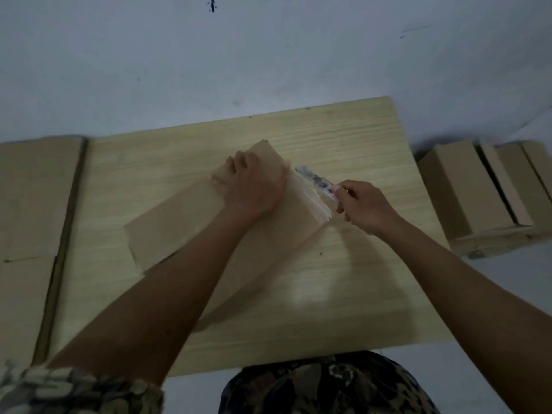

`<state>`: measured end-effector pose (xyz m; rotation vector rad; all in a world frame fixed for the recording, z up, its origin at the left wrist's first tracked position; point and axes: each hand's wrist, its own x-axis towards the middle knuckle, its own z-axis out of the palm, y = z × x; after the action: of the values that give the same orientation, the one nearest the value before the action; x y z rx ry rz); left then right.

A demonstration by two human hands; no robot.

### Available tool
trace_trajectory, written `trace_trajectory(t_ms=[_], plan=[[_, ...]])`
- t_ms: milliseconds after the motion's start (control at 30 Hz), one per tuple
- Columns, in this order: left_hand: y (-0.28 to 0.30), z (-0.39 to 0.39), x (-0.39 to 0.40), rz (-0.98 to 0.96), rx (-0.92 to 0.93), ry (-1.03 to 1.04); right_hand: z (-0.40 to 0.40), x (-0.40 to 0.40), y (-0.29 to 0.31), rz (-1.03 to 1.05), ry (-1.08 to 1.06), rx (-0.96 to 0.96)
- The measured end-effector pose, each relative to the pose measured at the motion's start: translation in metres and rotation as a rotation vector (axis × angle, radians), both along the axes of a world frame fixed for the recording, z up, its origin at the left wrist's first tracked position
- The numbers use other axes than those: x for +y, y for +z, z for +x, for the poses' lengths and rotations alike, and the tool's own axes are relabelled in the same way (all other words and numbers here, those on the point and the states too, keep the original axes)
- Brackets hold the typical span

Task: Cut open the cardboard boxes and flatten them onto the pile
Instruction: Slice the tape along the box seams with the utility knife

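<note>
Here no writing reads; left hand (254, 186) presses box (185, 222), right hand (366, 207) grips knife (316, 180).

A single head-worn wide-angle view looks steeply down and forward from above the person's lap onto a wooden table (343, 138), close enough that both forearms enter from the bottom corners. The pale floor (179, 55) fills the upper half, and the edges bow with lens distortion.

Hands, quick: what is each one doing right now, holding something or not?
Left hand: open, pressing flat on the cardboard box on the table.
Right hand: fingers curled round a knife, its blade at the box's taped edge.
</note>
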<state>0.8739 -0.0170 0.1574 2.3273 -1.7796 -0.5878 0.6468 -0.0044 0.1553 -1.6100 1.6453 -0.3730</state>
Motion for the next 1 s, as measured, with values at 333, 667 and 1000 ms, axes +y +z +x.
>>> trace_trajectory(t_ms=[333, 667, 1000], plan=[[-0.027, -0.002, 0.02, -0.062, -0.093, -0.161, -0.017, -0.025, -0.01, -0.038, 0.138, -0.017], [-0.031, 0.022, 0.016, -0.094, -0.164, -0.257, -0.013, -0.035, -0.019, -0.047, 0.224, -0.078], [-0.031, 0.021, 0.015, -0.119, -0.147, -0.225, -0.006, -0.038, -0.016, -0.041, 0.231, -0.061]])
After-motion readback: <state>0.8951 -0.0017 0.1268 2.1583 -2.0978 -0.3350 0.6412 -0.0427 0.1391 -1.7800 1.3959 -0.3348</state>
